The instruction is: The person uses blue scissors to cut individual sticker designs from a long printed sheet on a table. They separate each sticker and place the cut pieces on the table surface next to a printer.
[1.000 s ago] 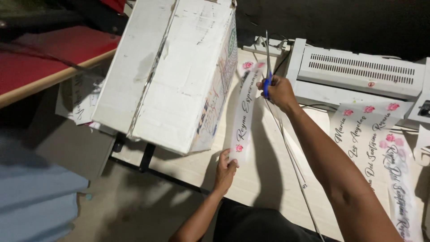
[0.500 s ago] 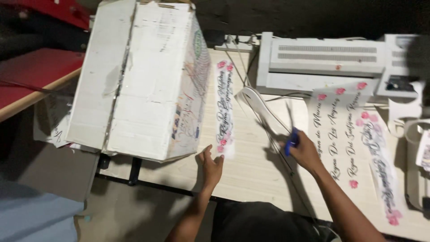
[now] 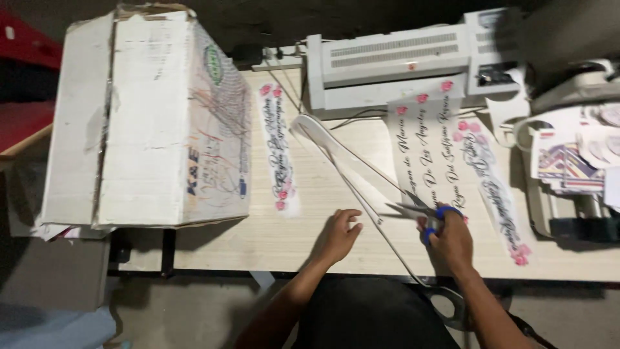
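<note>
My right hand (image 3: 450, 240) grips blue-handled scissors (image 3: 416, 211), blades pointing left, near the table's front edge. It rests on the lower end of a wide laminated sheet (image 3: 426, 145) printed with script and pink flowers, which hangs out of a white laminator (image 3: 394, 61). My left hand (image 3: 340, 234) lies on the table with fingers apart and holds nothing. Its fingertips are beside a thin clear offcut strip (image 3: 361, 194) that curls from the table's middle down over the front edge. A narrow cut strip with pink flowers (image 3: 278, 152) lies flat beside the cardboard box.
A big white cardboard box (image 3: 142, 123) lies on its side over the table's left end. Stacked printed papers (image 3: 568, 165) and a tray fill the right end. Cables run behind the laminator. A red surface (image 3: 19, 119) stands at far left.
My left hand has let go of the narrow flowered strip, which now lies flat by the box. My right hand has brought the scissors down toward the front edge.
</note>
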